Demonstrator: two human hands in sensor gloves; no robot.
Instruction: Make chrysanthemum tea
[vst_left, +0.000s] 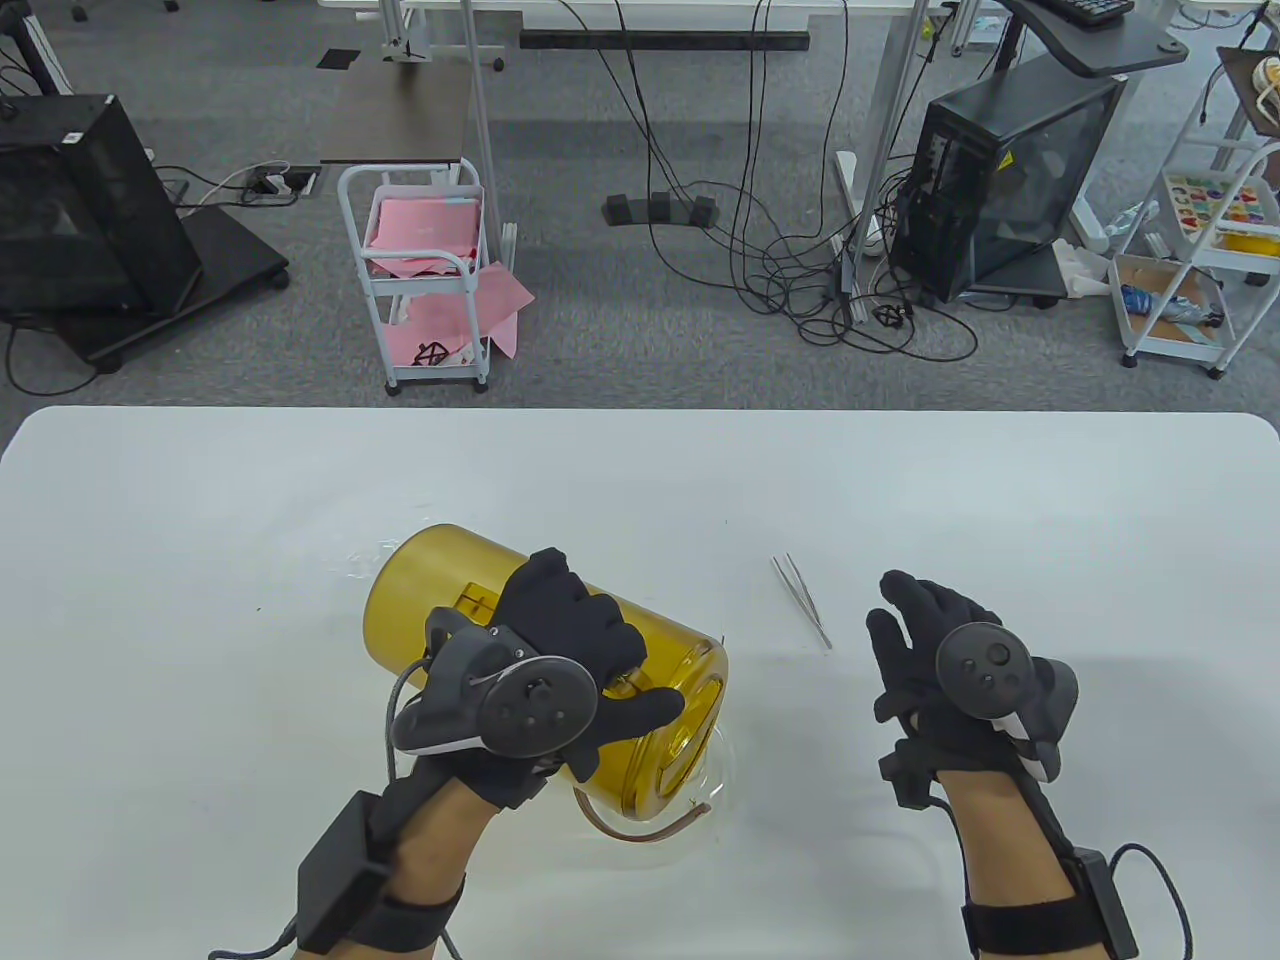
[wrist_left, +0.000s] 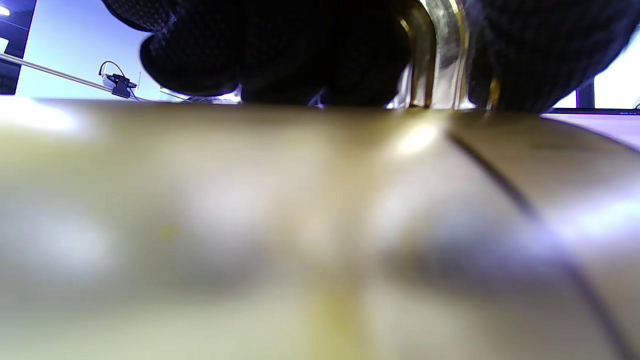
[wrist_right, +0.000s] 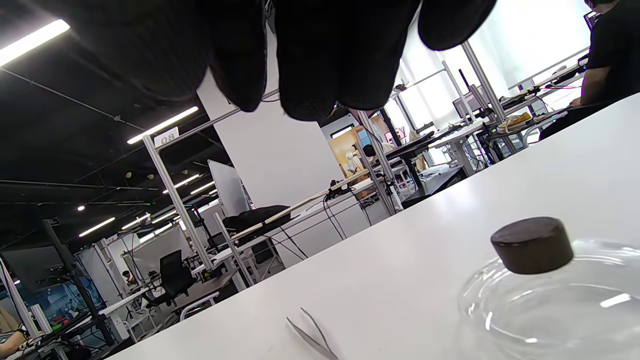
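The left hand (vst_left: 560, 650) grips an amber jar (vst_left: 560, 640), tipped on its side near the white worktop's (vst_left: 200, 560) front edge. The right hand (vst_left: 940, 660) hovers, fingers relaxed, beside tweezers (vst_left: 802, 600). Behind: grey carpet (vst_left: 620, 320), cables (vst_left: 800, 270), a white cart (vst_left: 425, 275).

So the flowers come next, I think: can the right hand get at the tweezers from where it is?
Probably yes. The right hand is open and holds nothing, the tweezers lie on bare table just to its left, and the left hand is busy tilting the amber jar further left.
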